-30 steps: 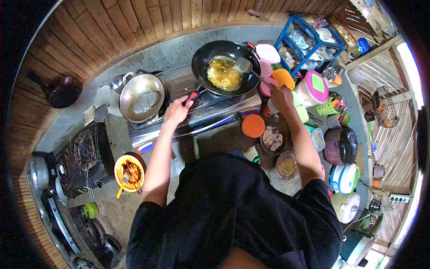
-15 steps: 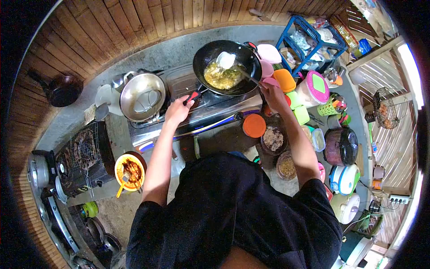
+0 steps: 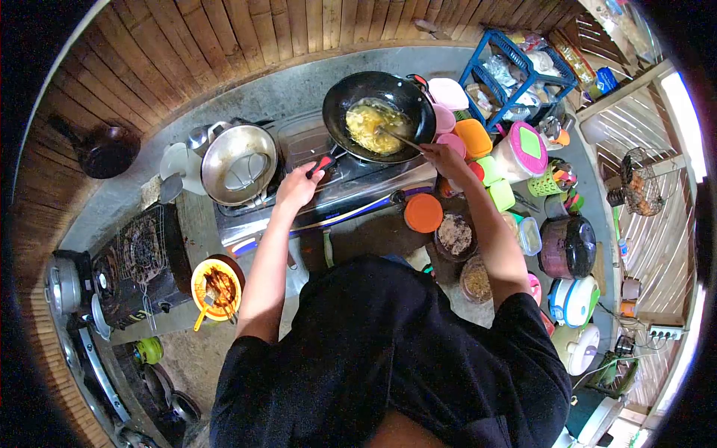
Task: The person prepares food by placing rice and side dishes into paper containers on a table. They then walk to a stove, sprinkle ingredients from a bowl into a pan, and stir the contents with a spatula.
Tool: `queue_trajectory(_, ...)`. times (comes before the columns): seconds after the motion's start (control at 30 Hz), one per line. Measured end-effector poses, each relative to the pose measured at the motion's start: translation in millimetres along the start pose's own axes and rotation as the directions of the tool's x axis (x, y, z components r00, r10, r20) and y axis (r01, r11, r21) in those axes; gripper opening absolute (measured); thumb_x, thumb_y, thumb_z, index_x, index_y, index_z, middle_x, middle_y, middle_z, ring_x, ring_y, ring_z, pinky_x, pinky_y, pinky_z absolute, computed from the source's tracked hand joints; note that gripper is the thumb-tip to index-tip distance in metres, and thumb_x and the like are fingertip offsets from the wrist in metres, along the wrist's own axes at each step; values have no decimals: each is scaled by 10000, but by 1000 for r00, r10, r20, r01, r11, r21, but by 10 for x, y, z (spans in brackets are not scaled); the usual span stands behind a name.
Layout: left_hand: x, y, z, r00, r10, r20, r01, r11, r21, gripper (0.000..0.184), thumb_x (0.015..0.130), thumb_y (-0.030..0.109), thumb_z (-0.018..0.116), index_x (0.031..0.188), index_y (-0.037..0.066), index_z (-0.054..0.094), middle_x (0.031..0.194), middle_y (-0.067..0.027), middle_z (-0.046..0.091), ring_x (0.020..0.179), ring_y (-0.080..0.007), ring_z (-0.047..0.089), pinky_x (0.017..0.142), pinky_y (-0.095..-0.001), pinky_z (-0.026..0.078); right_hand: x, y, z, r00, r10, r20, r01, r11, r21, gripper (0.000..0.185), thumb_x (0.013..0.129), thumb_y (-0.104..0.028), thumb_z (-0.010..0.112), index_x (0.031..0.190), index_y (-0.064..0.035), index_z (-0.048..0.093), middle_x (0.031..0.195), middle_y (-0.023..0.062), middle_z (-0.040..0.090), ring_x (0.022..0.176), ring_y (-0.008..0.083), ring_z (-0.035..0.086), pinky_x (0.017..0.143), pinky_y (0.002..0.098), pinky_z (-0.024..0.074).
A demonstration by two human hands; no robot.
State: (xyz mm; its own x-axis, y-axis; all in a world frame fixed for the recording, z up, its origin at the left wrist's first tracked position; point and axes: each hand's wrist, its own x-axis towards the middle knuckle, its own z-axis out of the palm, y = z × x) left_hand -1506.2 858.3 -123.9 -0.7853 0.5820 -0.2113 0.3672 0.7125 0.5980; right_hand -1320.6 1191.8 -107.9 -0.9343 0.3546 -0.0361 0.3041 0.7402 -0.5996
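A black wok (image 3: 340, 112) sits on the right side of the gas stove (image 3: 351, 190), with yellowish, oily food (image 3: 373, 131) in its bottom. My left hand (image 3: 297, 187) is closed around the wok's black-and-red handle (image 3: 323, 166). With my right hand (image 3: 442, 160) I grip the long handle of a spatula (image 3: 399, 139) at the wok's right rim. The spatula's head is down in the food and hidden. Left of the wok, a steel pan (image 3: 213, 168) with a round wire-rimmed strainer (image 3: 246, 170) inside rests on the stove.
Right of the stove stand several colourful lidded containers (image 3: 473, 138), an orange lid (image 3: 423, 213) and a blue rack (image 3: 493, 75). At the left are a yellow bowl (image 3: 198, 287) of dark red sauce and a charred grill (image 3: 142, 254). A dark pot (image 3: 564, 246) is at far right.
The spatula's pale head, raised above the food before, has gone down into it. My right hand has shifted slightly left and down. My left hand stays on the wok handle.
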Motion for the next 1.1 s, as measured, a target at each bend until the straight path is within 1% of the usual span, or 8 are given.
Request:
queue_trajectory(0.17,-42,64,-58,999,-28,33,29,999,-14,440,877,446,536,1235,190,561,1039,-196,635,1026,-362,586,885,-431,467,-158,-104,-54,996,-57,-72,62,996,64,294,916,-194,521,1175,-86,608,761,138,640,681,238,607,626,357,462)
queue_trajectory(0.27,-24,18,-12,1000,17,-14,-17,1000,8,430,881,440,532,1233,195,561,1013,-201,639,1006,-367,593,869,-431,475,-241,-153,-159,964,-123,-236,102,990,-100,290,896,-180,534,1170,-125,613,814,173,651,734,328,615,661,398,472)
queue_trajectory(0.33,-48,39,-21,999,29,-14,-29,999,15,427,882,437,531,1232,195,561,1002,-205,640,995,-369,596,860,-431,479,-260,-108,-219,943,-1,-334,-129,921,-367,286,874,-162,541,1148,-150,621,874,197,649,800,390,601,705,450,475)
queue_trajectory(0.47,-61,70,-51,1000,21,-14,-21,1000,5,424,882,434,533,1233,198,561,1001,-208,640,988,-368,600,854,-431,479,-364,-64,-321,954,-40,-298,-141,817,-560,281,856,-144,543,1123,-135,629,880,184,653,803,382,602,713,481,473)
queue_trajectory(0.73,-47,73,-38,1000,-4,-9,5,1000,10,430,878,430,544,1236,194,564,1029,-207,637,1006,-362,597,860,-433,472,-397,15,-202,999,-38,-20,36,995,-88,256,892,-182,551,1119,-84,621,937,162,663,888,308,636,738,380,487)
queue_trajectory(0.97,-19,-2,10,998,40,-56,-39,999,20,426,878,431,542,1230,192,569,1038,-198,638,1007,-359,597,862,-431,472,-333,-127,-216,983,-53,-178,62,997,45,258,901,-174,519,1122,-88,620,872,205,652,829,369,632,751,447,489)
queue_trajectory(1.03,-26,5,1,998,48,-50,-48,999,14,423,879,432,541,1227,193,570,1032,-196,639,1003,-360,598,862,-432,472,-315,-153,-270,947,-6,-321,-112,930,-349,249,907,-215,503,1101,-129,633,823,192,651,778,379,623,716,464,493)
queue_trajectory(1.1,-54,66,-52,997,57,-45,-56,998,6,420,879,433,539,1224,195,571,1027,-194,640,999,-362,599,862,-433,472,-370,-211,-375,939,-63,-339,-104,885,-453,249,906,-235,499,1095,-147,635,816,192,649,766,386,621,701,476,493)
